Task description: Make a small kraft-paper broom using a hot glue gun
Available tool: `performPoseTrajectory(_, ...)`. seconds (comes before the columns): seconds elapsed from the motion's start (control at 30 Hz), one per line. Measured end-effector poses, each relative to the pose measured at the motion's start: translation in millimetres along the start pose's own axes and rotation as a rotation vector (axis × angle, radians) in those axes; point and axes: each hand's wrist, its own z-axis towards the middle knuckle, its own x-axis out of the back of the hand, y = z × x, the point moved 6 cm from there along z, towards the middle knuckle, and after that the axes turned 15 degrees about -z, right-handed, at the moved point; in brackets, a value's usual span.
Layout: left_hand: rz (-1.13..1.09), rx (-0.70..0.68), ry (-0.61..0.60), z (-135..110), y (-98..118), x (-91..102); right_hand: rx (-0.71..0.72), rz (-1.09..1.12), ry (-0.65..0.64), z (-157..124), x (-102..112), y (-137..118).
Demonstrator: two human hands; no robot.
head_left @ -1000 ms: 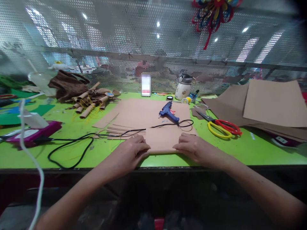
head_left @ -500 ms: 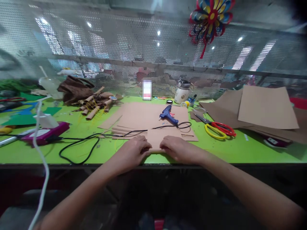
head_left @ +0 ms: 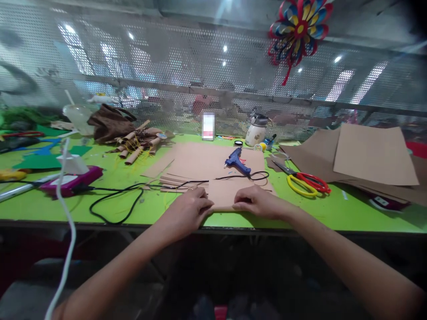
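A small tan sheet of craft paper (head_left: 223,192) lies at the front of the green table, its near edge slightly rolled or folded. My left hand (head_left: 193,205) pinches that edge at its left end, thumb and fingers together. At the right end, my right hand (head_left: 255,202) grips the same edge with curled fingers. Just beyond the paper rests a blue glue gun (head_left: 237,161), lying on a larger tan sheet (head_left: 196,155). Thin paper strips (head_left: 176,181) lie beside my left hand, with a black cord across them.
Scissors with red and yellow handles (head_left: 308,183) lie to the right, near stacked brown sheets (head_left: 373,155). On the left are a purple power strip (head_left: 71,181), a white cable (head_left: 66,213) and tied paper rolls (head_left: 135,154). A phone (head_left: 208,126) and a patterned bottle (head_left: 256,131) stand behind.
My right hand has slid a little to the right along the paper's near edge, widening the gap between my hands. The whole view has shifted slightly.
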Motion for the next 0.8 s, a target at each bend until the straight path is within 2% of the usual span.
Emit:
performPoseTrajectory(0.2,0.014,-0.035,-0.007,-2,1,-1.9,-0.035,0.043,0.021,-4,-4,10)
performPoseTrajectory(0.4,0.005,-0.029,0.0,-3,1,-4.2,-0.094,0.033,0.108,-7,-4,15)
performPoseTrajectory(0.57,-0.004,-0.05,0.007,-5,1,-5.7,-0.003,0.048,0.06,-6,-9,15)
performPoseTrajectory(0.8,-0.053,-0.15,0.01,-5,1,-6.7,0.051,0.007,0.138,-8,-3,12)
